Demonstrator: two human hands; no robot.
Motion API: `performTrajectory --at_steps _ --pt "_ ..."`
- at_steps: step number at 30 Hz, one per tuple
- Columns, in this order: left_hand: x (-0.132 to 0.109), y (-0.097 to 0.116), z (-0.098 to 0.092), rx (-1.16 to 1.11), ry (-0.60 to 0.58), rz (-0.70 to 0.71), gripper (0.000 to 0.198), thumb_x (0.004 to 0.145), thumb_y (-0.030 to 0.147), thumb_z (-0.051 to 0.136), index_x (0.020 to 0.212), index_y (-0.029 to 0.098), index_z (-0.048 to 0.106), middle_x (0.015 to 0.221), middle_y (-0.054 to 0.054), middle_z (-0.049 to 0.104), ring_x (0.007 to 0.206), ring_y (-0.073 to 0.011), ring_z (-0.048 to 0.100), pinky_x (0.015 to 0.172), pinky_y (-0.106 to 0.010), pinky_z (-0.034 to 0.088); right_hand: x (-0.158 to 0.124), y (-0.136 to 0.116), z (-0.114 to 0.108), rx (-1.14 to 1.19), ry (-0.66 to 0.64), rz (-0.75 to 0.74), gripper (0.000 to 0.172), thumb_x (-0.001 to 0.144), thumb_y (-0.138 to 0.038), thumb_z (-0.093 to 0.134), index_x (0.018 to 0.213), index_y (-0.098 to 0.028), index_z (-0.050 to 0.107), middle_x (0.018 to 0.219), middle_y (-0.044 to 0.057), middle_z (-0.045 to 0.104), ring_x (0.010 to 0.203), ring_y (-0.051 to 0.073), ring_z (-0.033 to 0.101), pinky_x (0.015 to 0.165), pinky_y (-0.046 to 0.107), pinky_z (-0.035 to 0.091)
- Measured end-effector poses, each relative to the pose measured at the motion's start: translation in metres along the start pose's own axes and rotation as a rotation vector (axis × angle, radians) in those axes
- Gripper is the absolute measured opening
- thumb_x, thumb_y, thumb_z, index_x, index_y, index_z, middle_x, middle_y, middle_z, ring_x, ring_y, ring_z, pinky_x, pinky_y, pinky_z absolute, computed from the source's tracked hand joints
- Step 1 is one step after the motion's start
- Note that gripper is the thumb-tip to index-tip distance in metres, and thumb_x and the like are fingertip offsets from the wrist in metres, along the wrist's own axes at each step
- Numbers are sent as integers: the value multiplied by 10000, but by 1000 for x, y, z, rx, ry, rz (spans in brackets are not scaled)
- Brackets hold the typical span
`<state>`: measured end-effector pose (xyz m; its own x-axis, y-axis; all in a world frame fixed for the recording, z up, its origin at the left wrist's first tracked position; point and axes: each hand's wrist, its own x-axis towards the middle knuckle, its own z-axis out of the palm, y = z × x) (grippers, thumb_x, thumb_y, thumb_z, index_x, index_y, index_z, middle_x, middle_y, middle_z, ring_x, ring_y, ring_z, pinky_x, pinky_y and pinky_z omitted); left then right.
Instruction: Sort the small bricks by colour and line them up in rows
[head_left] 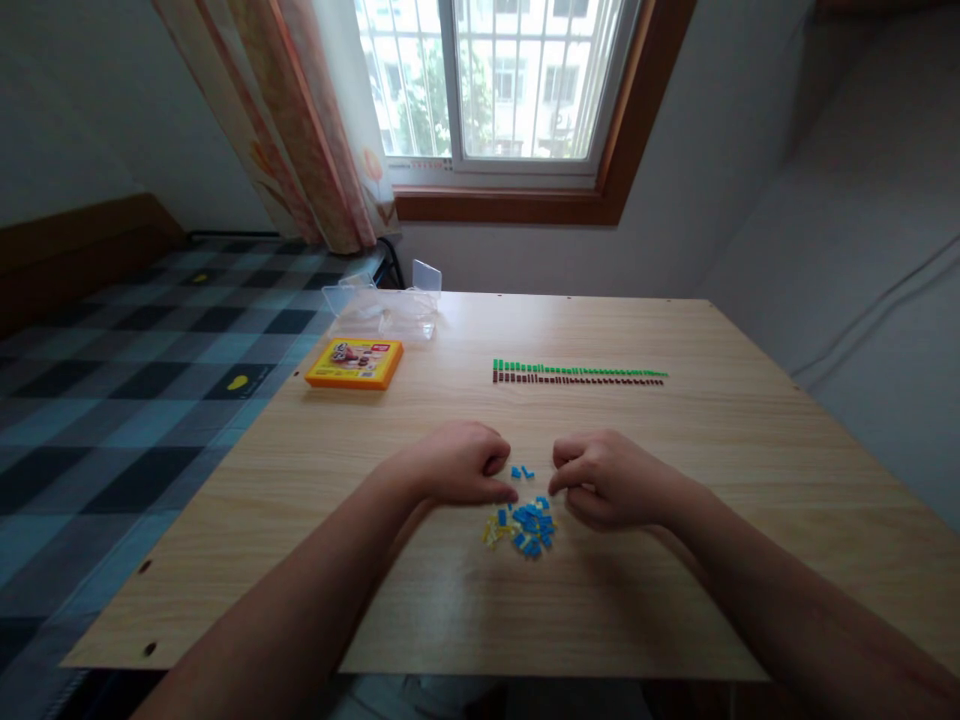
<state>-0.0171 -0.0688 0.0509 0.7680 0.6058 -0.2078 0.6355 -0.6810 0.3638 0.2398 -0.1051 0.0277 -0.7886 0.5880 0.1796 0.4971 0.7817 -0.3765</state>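
A small pile of blue toy building bricks (532, 524) lies on the table between my hands, with pale yellow bricks (493, 528) mixed in at its left. Just above the pile sit a few separate blue bricks (522, 472). My left hand (469, 465) rests at the upper left of the pile. Its fingers are curled and its thumb stretches apart from them to the pile's edge; no brick shows in it. On the pile's right side, my right hand (600, 478) is closed, index fingertip pointing down near the bricks, and nothing is visible in it.
Farther back on the wooden table (675, 600) run two long rows of tiny bricks, green (555, 369) and dark brown (555, 379). An orange-yellow box (354, 364) lies at the left, with clear plastic pieces (390, 305) behind it. A checkered bed (187, 380) adjoins the left edge.
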Motion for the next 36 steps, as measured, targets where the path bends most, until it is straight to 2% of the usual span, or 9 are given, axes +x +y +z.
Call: performTrajectory --at_steps 9,14,24,28,36 --pt "1 4 2 59 21 12 386 774 508 736 653 193 548 705 -3 581 651 -154 484 564 -295 286 0 -4 -1 73 -55 -26 410 719 -91 537 992 -265 789 806 4 627 662 115 536 629 255 361" --pt "4 5 4 55 33 -44 376 807 495 696 639 189 560 684 -11 594 638 -155 490 568 -286 288 1 -4 -2 58 -74 -21 402 725 -100 544 987 -277 792 792 1 628 639 111 517 611 253 343" --pt "8 3 8 115 67 -79 372 905 463 552 674 191 655 720 -54 670 657 -178 540 598 -296 333 1 -4 -2 -55 -6 -27 425 739 -100 533 1030 -277 787 743 2 608 582 107 447 581 264 281" --pt "7 2 7 120 61 -58 389 915 476 534 673 193 647 718 -47 664 655 -178 536 580 -301 314 1 -5 -3 -13 14 -49 403 736 -93 529 996 -259 789 755 7 613 592 108 461 587 261 297" --pt "5 0 4 61 57 -19 381 878 472 600 625 187 593 652 -19 601 611 -158 504 554 -293 288 0 -3 2 79 -32 -54 368 732 -80 531 931 -249 790 771 0 620 625 104 511 613 244 350"
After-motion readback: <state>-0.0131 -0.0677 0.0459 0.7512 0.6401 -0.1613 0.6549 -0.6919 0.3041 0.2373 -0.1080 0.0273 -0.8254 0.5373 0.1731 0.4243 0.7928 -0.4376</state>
